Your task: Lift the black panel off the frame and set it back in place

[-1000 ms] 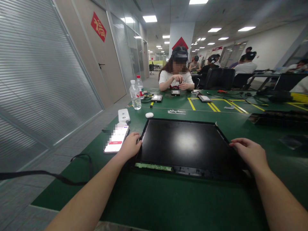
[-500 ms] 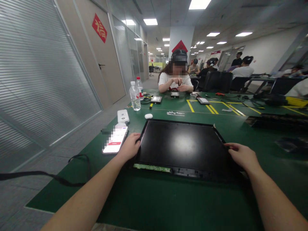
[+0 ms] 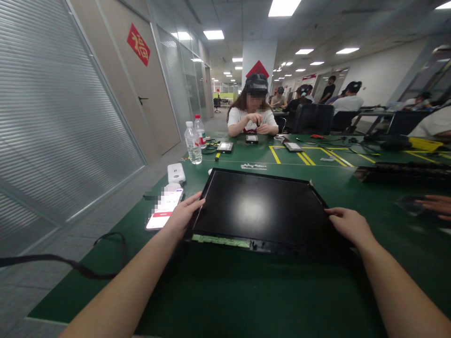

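Observation:
A black flat display panel lies face up in front of me, with a green circuit strip along its near edge. My left hand grips the panel's left edge, thumb on top and the other fingers partly hidden beside it. At the right edge, my right hand pinches the frame between thumb and fingers. The panel looks slightly raised off the table, though its underside is hidden. Just left of my left hand lies a lit phone.
The green table carries a white power bank, two water bottles, hard drives and a long black part. A co-worker sits opposite. Another person's hand reaches in at the right. A strap hangs left.
The panel has risen slightly in both hands and now partly covers the white earbud-like case behind it. My view has shifted a little. Another person's hand has appeared at the right.

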`<act>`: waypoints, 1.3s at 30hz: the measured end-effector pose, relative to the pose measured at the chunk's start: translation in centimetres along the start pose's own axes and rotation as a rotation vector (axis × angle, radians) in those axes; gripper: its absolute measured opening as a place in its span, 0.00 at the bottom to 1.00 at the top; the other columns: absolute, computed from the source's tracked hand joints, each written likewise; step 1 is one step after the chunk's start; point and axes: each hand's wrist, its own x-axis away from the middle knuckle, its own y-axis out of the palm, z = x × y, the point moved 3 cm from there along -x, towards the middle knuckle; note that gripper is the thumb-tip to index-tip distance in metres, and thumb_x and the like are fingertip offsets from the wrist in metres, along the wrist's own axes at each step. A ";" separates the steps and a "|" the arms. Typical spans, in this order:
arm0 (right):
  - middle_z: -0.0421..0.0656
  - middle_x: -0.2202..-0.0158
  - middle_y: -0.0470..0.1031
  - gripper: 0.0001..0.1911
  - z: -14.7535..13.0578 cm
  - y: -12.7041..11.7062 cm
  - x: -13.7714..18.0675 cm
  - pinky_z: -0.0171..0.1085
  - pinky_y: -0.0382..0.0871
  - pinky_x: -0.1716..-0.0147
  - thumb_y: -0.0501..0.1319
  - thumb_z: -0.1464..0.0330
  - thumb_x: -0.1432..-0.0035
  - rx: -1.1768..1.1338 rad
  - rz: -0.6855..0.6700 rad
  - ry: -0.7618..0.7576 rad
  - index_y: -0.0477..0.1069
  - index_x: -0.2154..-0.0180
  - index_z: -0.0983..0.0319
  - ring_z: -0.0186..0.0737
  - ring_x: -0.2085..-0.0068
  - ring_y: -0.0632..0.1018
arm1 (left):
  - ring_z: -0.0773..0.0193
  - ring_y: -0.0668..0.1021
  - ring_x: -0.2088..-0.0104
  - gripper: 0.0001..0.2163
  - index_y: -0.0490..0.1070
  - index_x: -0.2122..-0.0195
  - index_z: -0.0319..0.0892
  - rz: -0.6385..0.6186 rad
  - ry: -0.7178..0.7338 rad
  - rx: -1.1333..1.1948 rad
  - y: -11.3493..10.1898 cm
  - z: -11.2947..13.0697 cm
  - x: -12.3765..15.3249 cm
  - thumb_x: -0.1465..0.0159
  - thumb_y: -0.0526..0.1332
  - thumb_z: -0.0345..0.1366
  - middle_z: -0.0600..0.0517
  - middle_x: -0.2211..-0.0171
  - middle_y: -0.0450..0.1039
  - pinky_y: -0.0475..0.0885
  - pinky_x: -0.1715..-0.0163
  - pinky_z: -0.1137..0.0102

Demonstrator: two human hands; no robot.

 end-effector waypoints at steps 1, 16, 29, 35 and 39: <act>0.50 0.55 0.87 0.21 0.0 0.0 0.0 0.45 0.77 0.60 0.62 0.67 0.47 -0.002 -0.008 0.003 0.89 0.55 0.56 0.54 0.57 0.85 | 0.57 0.86 0.74 0.28 0.75 0.31 0.39 -0.008 -0.003 0.019 0.0 -0.1 -0.1 0.34 0.69 0.23 0.44 0.67 0.87 0.83 0.74 0.68; 0.50 0.54 0.87 0.19 -0.5 0.0 0.4 0.45 0.77 0.57 0.63 0.66 0.46 -0.050 -0.025 0.008 0.89 0.56 0.56 0.55 0.53 0.85 | 0.62 0.84 0.77 0.33 0.65 0.26 0.45 -0.084 0.012 0.037 -0.7 -1.5 -2.5 0.32 0.69 0.30 0.51 0.67 0.86 0.78 0.77 0.73; 0.47 0.57 0.88 0.17 -0.2 0.2 -0.1 0.41 0.76 0.61 0.65 0.67 0.50 -0.176 -0.042 0.034 0.88 0.59 0.55 0.50 0.57 0.85 | 0.58 0.84 0.79 0.38 0.58 0.21 0.47 -0.105 -0.006 -0.027 -0.1 -0.6 -0.5 0.32 0.66 0.24 0.51 0.71 0.85 0.78 0.79 0.70; 0.48 0.60 0.87 0.16 0.1 0.4 -0.4 0.42 0.75 0.63 0.65 0.67 0.51 -0.176 -0.036 0.028 0.88 0.60 0.56 0.51 0.61 0.85 | 0.57 0.87 0.72 0.22 0.75 0.34 0.39 -0.087 0.009 -0.076 0.1 -0.5 0.1 0.29 0.67 0.28 0.45 0.66 0.87 0.81 0.74 0.70; 0.49 0.60 0.87 0.17 0.1 0.4 -0.4 0.42 0.75 0.63 0.65 0.68 0.52 -0.176 -0.055 0.046 0.88 0.60 0.56 0.51 0.61 0.85 | 0.59 0.87 0.71 0.17 0.81 0.41 0.39 -0.058 0.063 -0.065 0.4 -0.1 0.6 0.30 0.68 0.27 0.46 0.64 0.88 0.80 0.74 0.73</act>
